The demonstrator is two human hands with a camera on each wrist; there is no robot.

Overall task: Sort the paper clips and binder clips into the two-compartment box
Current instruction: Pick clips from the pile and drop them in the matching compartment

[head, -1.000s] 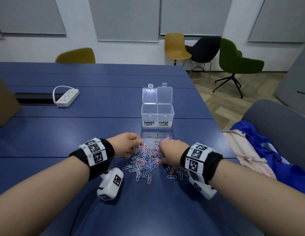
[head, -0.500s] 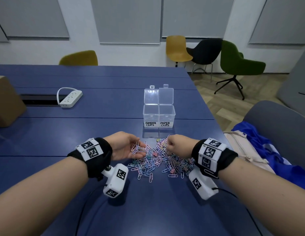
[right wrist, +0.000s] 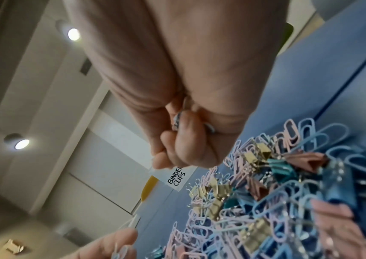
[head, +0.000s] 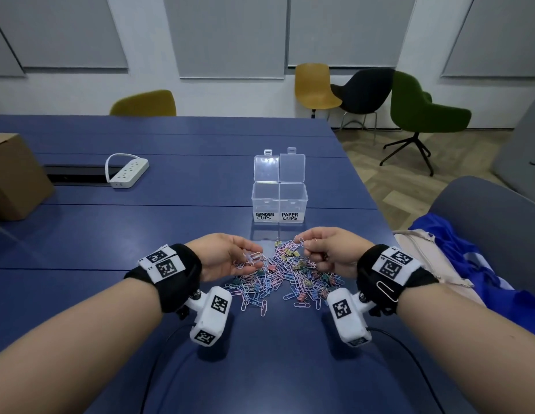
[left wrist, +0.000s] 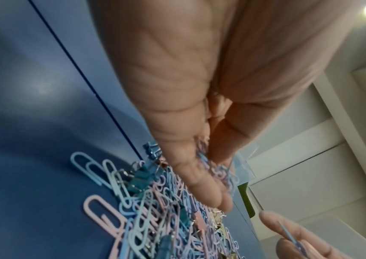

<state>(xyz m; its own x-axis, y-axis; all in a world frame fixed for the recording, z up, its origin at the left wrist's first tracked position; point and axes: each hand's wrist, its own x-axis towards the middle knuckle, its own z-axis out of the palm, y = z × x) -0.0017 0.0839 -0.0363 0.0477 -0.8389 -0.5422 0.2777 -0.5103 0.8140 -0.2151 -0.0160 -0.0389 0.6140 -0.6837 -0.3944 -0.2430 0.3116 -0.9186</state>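
Observation:
A mixed pile of pastel paper clips and small binder clips (head: pixel 285 277) lies on the blue table (head: pixel 140 234), just before the clear two-compartment box (head: pixel 279 201). The box's lids stand open; its left half is labelled BINDER CLIPS, its right half PAPER CLIPS. My left hand (head: pixel 254 257) hovers over the pile's left side, palm turned inward, holding several paper clips (left wrist: pixel 204 157) between thumb and fingers. My right hand (head: pixel 303 246) is curled above the pile's right side and pinches a pale paper clip (head: pixel 301 241) at its fingertips. In the right wrist view the fist (right wrist: pixel 177 149) hides what else it holds.
A white power strip (head: pixel 128 173) and a cable slot (head: pixel 75 174) lie at the far left, beside a cardboard box (head: pixel 15 177). A beige bag (head: pixel 424 258) and blue cloth rest on a grey chair to the right. One clip (head: pixel 385 289) clings to my right wristband.
Both hands have lifted off the pile and turned inward. The left now cups several paper clips and the right pinches one above the heap.

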